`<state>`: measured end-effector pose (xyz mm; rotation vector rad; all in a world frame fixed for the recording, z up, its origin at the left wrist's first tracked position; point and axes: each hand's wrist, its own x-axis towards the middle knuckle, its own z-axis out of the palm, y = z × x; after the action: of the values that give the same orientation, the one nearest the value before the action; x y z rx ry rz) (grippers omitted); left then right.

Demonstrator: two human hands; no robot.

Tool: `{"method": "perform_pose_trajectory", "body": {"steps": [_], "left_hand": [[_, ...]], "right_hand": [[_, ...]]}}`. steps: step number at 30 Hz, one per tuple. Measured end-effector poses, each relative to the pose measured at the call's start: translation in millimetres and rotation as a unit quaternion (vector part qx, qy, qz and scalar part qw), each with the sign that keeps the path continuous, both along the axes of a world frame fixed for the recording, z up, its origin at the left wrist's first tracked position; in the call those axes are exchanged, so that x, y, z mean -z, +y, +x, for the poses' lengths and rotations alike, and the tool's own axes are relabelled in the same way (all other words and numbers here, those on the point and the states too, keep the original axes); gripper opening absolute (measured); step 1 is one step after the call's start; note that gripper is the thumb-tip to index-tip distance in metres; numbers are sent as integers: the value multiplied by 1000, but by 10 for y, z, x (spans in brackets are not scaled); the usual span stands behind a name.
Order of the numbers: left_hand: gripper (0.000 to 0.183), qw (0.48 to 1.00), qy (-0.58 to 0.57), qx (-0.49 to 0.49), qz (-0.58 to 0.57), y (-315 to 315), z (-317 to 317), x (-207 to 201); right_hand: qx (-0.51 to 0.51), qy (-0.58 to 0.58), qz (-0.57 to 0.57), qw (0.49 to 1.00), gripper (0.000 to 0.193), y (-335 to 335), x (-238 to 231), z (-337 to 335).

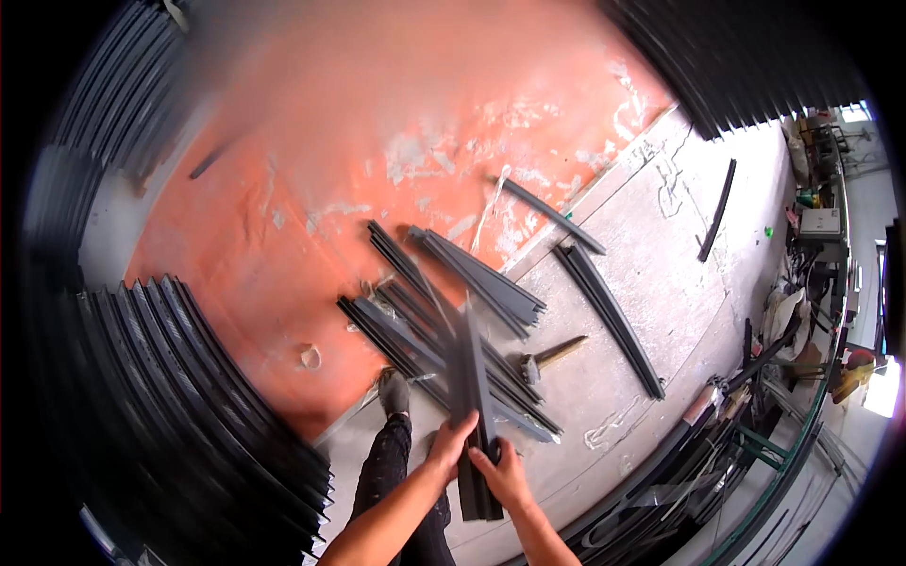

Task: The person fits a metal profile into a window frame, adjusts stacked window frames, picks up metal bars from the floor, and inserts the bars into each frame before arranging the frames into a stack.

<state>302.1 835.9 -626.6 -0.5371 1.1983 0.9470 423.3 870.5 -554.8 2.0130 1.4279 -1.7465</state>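
No legible text or signs.

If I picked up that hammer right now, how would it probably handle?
The hammer would probably feel head-heavy: its blocky grey head looks metal, its handle wooden. It should stay stiff, since the handle looks solid and straight. Pushed, it would likely pivot or slide rather than roll, with that broad head at one end.
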Motion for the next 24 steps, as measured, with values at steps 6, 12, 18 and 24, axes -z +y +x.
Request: {"method": "perform_pose_trajectory", "body": {"steps": [6, 12, 18, 24], "left_hand": [[63, 993, 77, -27, -85, -566, 399, -807], [69, 988, 130, -76, -20, -524, 303, -1544], [59, 982, 155, -74, 79, -660, 263, -2569], [57, 983, 151, -49, 96, -1043, 516, -3020]], "right_hand": [[64, -23, -84, 994, 75, -799, -418, 527], [-15, -11, 19, 1000, 72, -603, -1213, 311], [-2, 77, 211, 975, 68, -835, -2140, 307], [113, 123, 113, 979, 63, -1224, -2839, 516]]}}
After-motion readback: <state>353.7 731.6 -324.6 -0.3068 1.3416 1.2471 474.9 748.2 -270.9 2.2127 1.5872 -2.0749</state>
